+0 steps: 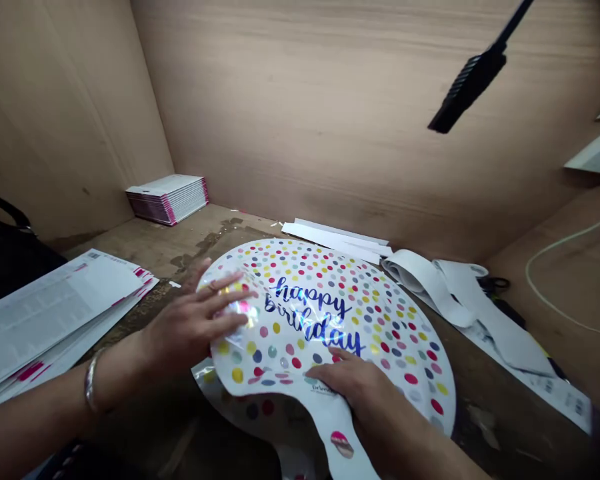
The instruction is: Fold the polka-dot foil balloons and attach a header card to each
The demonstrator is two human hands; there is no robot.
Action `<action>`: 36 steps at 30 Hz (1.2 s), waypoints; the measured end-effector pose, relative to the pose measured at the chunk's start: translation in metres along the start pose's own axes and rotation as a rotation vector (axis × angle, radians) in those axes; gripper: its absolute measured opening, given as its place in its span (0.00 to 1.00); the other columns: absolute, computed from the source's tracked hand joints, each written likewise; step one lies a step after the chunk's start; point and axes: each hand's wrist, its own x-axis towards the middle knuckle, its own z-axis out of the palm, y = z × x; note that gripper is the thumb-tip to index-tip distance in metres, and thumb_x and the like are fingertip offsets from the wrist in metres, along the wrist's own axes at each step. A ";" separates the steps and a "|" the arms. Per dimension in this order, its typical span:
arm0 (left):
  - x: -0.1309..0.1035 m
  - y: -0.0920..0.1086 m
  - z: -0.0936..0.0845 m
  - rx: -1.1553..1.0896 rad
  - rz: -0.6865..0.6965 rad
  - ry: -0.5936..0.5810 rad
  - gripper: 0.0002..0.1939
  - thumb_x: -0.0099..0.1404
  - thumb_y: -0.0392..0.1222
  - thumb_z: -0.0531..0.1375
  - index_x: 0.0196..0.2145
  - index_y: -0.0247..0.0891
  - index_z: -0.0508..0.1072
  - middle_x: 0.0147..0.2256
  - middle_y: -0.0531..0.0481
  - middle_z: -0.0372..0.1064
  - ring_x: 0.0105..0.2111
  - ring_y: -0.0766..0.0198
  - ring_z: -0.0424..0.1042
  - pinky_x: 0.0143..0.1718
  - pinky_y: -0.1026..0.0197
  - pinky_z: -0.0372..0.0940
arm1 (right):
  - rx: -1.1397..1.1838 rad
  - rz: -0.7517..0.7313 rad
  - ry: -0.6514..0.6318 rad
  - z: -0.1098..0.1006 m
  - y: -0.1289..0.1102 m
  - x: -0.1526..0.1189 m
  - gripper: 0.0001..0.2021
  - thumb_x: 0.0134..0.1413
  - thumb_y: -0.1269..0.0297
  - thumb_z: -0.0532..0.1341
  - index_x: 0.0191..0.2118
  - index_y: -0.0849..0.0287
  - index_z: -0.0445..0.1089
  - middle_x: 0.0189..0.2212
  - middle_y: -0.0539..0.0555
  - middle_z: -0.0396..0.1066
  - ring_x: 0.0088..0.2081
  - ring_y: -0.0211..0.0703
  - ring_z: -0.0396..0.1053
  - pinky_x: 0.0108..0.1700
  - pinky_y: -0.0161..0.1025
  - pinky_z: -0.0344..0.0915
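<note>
Dotted sheets (390, 313), stained tabletop (190, 233), wooden walls (320, 120).

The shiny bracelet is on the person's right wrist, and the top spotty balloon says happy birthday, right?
Not quite: the head view shows the shiny bracelet on the left wrist. The top spotty balloon does say happy birthday.

At six o'clock the bottom edge cuts off the tail of the upper dotted piece (300, 333); the lower dotted piece (240, 403) lies mostly hidden beneath it. The right hand (363, 387) partly covers small print. At nine o'clock the left edge crops the printed cards (55, 313), their text too small to read. Towards one o'clock the black device's (467, 90) cord leaves the top.
</note>
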 end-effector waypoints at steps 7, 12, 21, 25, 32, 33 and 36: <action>-0.028 0.011 0.022 -0.254 -0.104 -0.410 0.18 0.58 0.27 0.53 0.44 0.42 0.70 0.45 0.48 0.72 0.54 0.58 0.65 0.62 0.48 0.46 | -0.116 0.048 -0.091 0.012 0.023 -0.021 0.33 0.39 0.73 0.60 0.57 0.54 0.62 0.56 0.58 0.65 0.58 0.52 0.58 0.63 0.57 0.41; -0.028 0.007 0.016 -0.289 -0.222 -0.429 0.20 0.54 0.27 0.53 0.42 0.42 0.71 0.41 0.49 0.73 0.46 0.58 0.70 0.58 0.50 0.54 | -0.237 0.234 -0.069 -0.005 0.082 -0.043 0.39 0.40 0.73 0.59 0.63 0.56 0.54 0.64 0.59 0.48 0.64 0.54 0.47 0.62 0.55 0.50; -0.016 -0.045 0.016 -0.527 -0.460 -0.493 0.12 0.57 0.41 0.56 0.39 0.42 0.75 0.47 0.48 0.71 0.48 0.56 0.68 0.52 0.56 0.59 | 0.116 0.363 0.093 -0.020 0.107 -0.036 0.24 0.48 0.73 0.50 0.48 0.51 0.72 0.53 0.51 0.68 0.56 0.47 0.63 0.57 0.47 0.58; -0.002 -0.070 0.027 -0.427 -0.870 -0.427 0.15 0.60 0.50 0.52 0.33 0.38 0.72 0.30 0.50 0.73 0.32 0.58 0.71 0.33 0.62 0.63 | 0.143 0.561 0.197 -0.032 0.127 -0.012 0.15 0.53 0.64 0.48 0.31 0.57 0.73 0.32 0.51 0.76 0.36 0.45 0.73 0.37 0.37 0.67; 0.015 -0.072 0.041 0.016 -0.818 -0.421 0.19 0.63 0.55 0.50 0.29 0.39 0.70 0.29 0.47 0.71 0.30 0.57 0.69 0.28 0.63 0.53 | -0.127 0.747 0.331 -0.030 0.150 0.025 0.17 0.54 0.53 0.51 0.19 0.56 0.62 0.20 0.53 0.69 0.27 0.47 0.67 0.27 0.38 0.55; 0.014 -0.071 0.041 0.020 -0.813 -0.427 0.19 0.64 0.55 0.49 0.30 0.39 0.70 0.30 0.46 0.71 0.31 0.57 0.69 0.28 0.63 0.54 | -0.153 0.761 0.333 -0.029 0.150 0.026 0.17 0.54 0.53 0.51 0.19 0.56 0.61 0.20 0.54 0.69 0.27 0.47 0.67 0.27 0.38 0.55; 0.010 -0.070 0.040 -0.015 -0.825 -0.452 0.19 0.65 0.55 0.48 0.30 0.39 0.69 0.30 0.46 0.71 0.32 0.56 0.70 0.29 0.63 0.54 | -0.215 0.772 0.329 -0.029 0.150 0.026 0.16 0.56 0.55 0.49 0.22 0.55 0.62 0.23 0.56 0.70 0.28 0.48 0.67 0.29 0.39 0.56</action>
